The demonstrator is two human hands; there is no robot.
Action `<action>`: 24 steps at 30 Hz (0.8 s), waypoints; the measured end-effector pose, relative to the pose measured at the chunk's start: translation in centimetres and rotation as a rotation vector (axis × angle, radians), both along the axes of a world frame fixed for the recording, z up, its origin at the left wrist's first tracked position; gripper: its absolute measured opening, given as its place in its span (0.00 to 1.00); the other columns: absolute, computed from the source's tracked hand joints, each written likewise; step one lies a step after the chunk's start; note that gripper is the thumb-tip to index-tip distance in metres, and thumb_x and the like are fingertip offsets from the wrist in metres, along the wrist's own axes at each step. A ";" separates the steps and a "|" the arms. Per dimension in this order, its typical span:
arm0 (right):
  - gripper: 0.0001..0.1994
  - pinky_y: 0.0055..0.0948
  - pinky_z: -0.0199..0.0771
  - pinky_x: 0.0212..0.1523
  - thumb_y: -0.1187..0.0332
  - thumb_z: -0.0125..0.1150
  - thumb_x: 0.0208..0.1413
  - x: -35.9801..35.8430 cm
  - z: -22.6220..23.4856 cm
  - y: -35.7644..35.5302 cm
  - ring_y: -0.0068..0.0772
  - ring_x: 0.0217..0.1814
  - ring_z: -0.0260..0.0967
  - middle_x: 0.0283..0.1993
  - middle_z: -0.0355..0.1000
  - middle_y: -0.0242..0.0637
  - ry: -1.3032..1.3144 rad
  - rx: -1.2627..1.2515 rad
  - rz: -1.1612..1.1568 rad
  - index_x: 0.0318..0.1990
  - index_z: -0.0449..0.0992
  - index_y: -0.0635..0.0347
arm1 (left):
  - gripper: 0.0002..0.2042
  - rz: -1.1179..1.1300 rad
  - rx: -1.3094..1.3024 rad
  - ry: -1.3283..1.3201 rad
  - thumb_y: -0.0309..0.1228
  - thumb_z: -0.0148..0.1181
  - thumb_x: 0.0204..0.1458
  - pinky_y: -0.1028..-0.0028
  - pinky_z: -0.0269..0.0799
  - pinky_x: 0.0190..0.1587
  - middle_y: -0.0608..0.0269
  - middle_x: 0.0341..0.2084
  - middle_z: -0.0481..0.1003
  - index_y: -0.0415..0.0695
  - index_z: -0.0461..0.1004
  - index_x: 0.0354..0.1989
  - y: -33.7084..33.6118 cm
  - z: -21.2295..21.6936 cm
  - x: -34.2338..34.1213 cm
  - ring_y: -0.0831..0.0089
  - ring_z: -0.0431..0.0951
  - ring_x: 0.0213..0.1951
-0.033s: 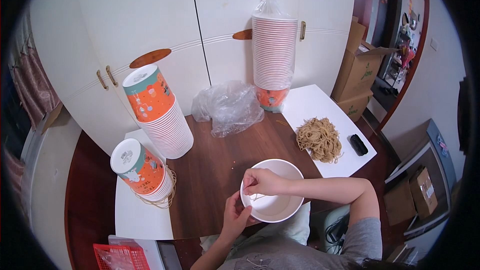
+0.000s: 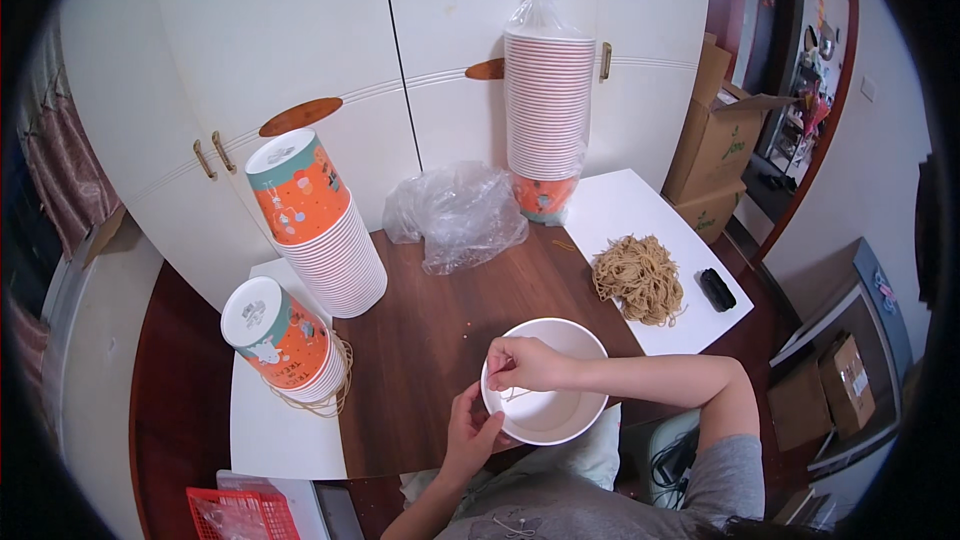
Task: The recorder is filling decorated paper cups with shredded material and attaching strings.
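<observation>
A white-lined paper bucket [image 2: 565,420] is at the table's near edge, its open mouth facing me. My left hand [image 2: 468,432] grips its left side, thumb over the rim and fingers around the outer wall. Over the mouth, my right hand [image 2: 528,364] is closed in a pinch at the left inner wall. A short piece of tan cord [image 2: 516,396] shows below its fingertips, inside the bucket. How the cord meets the wall is hidden by the fingers.
Orange-and-green bucket stacks stand upside down at the left: a tall one [image 2: 335,260] and a short one [image 2: 290,335] ringed by cord. A bagged stack [image 2: 548,105], crumpled plastic [image 2: 455,215], a tan cord heap [image 2: 640,280] and a black object [image 2: 717,290] lie beyond.
</observation>
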State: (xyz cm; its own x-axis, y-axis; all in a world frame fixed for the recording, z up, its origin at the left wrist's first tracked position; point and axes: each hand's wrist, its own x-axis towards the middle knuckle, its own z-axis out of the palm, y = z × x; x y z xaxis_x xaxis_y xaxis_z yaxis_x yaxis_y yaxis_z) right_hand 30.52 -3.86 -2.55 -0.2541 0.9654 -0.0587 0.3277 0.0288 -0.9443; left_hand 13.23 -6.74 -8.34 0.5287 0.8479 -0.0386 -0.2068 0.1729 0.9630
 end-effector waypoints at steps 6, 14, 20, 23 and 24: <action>0.10 0.25 0.68 0.29 0.76 0.62 0.38 -0.1 -0.7 -0.1 0.24 0.28 0.68 0.23 0.68 0.33 -0.020 0.007 -0.042 0.25 0.65 0.62 | 0.24 0.035 0.009 -0.004 0.21 0.51 0.48 0.83 0.71 0.23 0.58 0.43 0.59 0.38 0.52 0.54 -0.2 0.0 0.3 0.78 0.71 0.27; 0.11 0.25 0.67 0.29 0.75 0.63 0.37 0.1 -1.1 0.0 0.24 0.28 0.67 0.24 0.68 0.33 -0.064 0.048 -0.067 0.26 0.65 0.62 | 0.17 0.082 -0.071 0.002 0.22 0.47 0.51 0.83 0.70 0.23 0.59 0.34 0.69 0.38 0.59 0.50 0.9 0.5 0.4 0.79 0.72 0.25; 0.10 0.24 0.67 0.29 0.75 0.63 0.36 0.3 -1.7 0.2 0.24 0.28 0.67 0.24 0.68 0.32 -0.040 0.014 -0.043 0.27 0.67 0.62 | 0.07 0.199 0.487 0.334 0.21 0.48 0.50 0.80 0.71 0.23 0.60 0.26 0.70 0.38 0.69 0.37 2.2 -0.2 0.7 0.77 0.73 0.23; 0.09 0.19 0.67 0.29 0.77 0.62 0.41 0.4 -1.6 0.4 0.17 0.29 0.66 0.25 0.68 0.28 -0.039 -0.027 0.010 0.27 0.67 0.61 | 0.04 0.293 0.781 0.467 0.21 0.50 0.49 0.78 0.70 0.23 0.60 0.24 0.70 0.37 0.70 0.32 2.7 -0.1 0.7 0.77 0.72 0.22; 0.09 0.19 0.67 0.29 0.78 0.61 0.41 0.5 -1.5 0.3 0.17 0.28 0.66 0.25 0.68 0.29 0.007 -0.075 0.011 0.28 0.67 0.61 | 0.03 0.319 0.892 0.502 0.21 0.51 0.48 0.77 0.69 0.23 0.59 0.23 0.69 0.37 0.70 0.30 2.8 0.1 0.7 0.77 0.72 0.22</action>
State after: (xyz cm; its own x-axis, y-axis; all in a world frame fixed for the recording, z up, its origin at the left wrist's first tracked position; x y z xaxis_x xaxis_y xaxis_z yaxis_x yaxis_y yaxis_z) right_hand 31.00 -3.54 -4.03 -0.2649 0.9556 -0.1288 0.3211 -0.0385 -0.9463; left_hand 13.90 -3.94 -8.27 0.3734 0.7733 0.5124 0.3364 -0.6276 0.7021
